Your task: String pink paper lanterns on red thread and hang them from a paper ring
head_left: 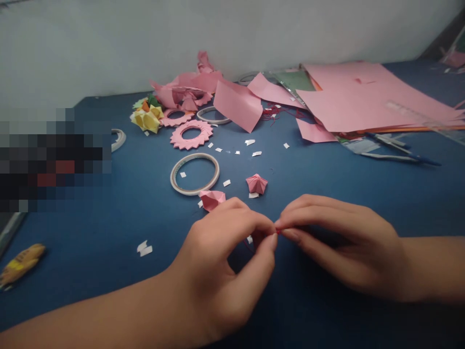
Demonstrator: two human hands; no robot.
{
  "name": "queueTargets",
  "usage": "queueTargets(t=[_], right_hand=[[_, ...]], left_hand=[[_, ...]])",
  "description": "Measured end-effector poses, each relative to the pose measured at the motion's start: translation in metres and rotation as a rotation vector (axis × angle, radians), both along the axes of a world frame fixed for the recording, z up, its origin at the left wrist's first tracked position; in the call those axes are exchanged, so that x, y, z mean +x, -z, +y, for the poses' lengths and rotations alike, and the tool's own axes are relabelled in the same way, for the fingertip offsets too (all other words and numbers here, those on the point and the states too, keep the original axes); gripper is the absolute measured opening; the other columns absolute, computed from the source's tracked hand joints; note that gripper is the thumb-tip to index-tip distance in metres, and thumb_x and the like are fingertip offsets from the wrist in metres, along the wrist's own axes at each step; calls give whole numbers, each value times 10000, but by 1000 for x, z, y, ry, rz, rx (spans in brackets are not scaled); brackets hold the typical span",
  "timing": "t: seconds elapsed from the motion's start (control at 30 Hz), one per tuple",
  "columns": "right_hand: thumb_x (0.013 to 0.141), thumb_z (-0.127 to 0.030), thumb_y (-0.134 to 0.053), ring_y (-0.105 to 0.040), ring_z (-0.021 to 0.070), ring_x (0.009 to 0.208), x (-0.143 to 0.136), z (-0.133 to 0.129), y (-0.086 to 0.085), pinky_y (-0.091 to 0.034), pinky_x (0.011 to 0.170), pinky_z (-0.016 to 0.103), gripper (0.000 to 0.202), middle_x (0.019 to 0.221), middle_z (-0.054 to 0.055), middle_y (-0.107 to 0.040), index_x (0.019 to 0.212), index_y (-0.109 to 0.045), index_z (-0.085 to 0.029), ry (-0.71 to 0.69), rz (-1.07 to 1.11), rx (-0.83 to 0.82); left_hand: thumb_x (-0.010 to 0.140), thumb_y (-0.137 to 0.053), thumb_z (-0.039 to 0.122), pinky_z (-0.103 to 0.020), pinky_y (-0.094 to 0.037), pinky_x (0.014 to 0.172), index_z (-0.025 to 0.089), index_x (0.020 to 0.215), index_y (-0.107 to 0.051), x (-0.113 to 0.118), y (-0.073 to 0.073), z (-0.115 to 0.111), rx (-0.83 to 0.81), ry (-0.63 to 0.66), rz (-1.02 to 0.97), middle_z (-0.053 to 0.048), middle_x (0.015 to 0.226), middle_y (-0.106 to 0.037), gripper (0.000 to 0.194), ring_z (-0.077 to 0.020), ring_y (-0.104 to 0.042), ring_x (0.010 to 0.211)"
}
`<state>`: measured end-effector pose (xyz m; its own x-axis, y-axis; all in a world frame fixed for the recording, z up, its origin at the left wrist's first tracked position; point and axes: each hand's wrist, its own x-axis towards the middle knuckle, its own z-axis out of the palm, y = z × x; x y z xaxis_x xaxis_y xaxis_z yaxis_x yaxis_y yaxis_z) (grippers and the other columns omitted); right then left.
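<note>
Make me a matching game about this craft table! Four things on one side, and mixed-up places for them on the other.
Things:
1. red thread
2. yellow folded-paper flower
3. pens
4. large tape roll

Places:
A. in front of the large pink sheets
B. pinched between the left hand and right hand
C. lying around a white scrap
D. beside the pink pleated rings

Pairs: 1-B, 2-D, 3-A, 4-C

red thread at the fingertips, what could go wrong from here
The thin red thread is pinched only at the fingertips of the left hand and right hand, so it might slip loose. The left hand's knuckles sit close to a pink folded paper piece, which could get bumped or creased.
</note>
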<state>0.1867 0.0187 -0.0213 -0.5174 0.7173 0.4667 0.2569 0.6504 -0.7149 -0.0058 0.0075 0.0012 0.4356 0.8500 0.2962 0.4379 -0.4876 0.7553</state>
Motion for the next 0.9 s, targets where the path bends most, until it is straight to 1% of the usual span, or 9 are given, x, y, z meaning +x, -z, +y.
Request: queueTargets(t=[0.1,0.27,0.37,0.47,0.6,0.67,0.77,0.9], right_hand=[[849,-28,-529,-613,72,816,0,-1,0,-501,749,143,152,875,55,-663,956,-627,-74,-13,9,5],[853,-56,-548,-606,61,786,-1,-1,1,-494,737,128,106,843,40,-661,916,-630,-79,9,4,21],[854,-58,-547,-600,57,768,-1,-1,1,-489,725,126,100,832,32,-657,906,-628,-87,13,-15,30],[859,-64,-542,-597,56,755,-1,-2,0,-487,709,125,96,825,31,-654,903,-624,-89,23,-22,40],[862,-64,-537,-591,62,744,-2,-3,0,-491,688,139,92,811,30,-646,909,-611,-93,20,-11,47],[857,-61,-537,-589,67,737,-2,-2,0,-495,682,152,96,817,28,-643,913,-606,-100,12,-23,35],[860,-61,-534,-586,72,738,-1,-1,0,-500,684,168,98,829,26,-635,914,-598,-111,12,-27,10],[863,-55,-525,-577,73,759,-1,0,2,-491,691,172,104,834,27,-626,917,-591,-115,11,-22,-6]], left_hand=[[779,-561,25,-187,-405,622,100,744,-651,1,-2,2,38,-7,-6,13,648,-596,122,-64,-479,620],[766,-569,22,-186,-426,604,69,728,-673,1,-5,3,56,17,3,-14,619,-599,120,-75,-503,610],[769,-570,29,-183,-426,604,83,728,-674,1,-5,2,12,6,-3,-9,627,-604,124,-74,-512,613],[783,-570,51,-178,-423,601,124,732,-668,1,-5,2,-65,-15,0,16,635,-606,132,-68,-518,611],[801,-572,125,-177,-392,527,192,721,-654,1,-5,2,-201,-66,36,56,626,-608,133,-61,-510,564],[809,-563,156,-174,-378,494,208,729,-647,1,-4,1,-247,-85,37,63,632,-604,127,-59,-504,548],[808,-559,175,-166,-376,483,211,756,-633,1,-4,1,-261,-88,43,65,654,-593,97,-53,-498,544],[810,-557,170,-167,-384,517,211,766,-622,1,-6,1,-254,-66,64,69,658,-578,89,-53,-500,566]])
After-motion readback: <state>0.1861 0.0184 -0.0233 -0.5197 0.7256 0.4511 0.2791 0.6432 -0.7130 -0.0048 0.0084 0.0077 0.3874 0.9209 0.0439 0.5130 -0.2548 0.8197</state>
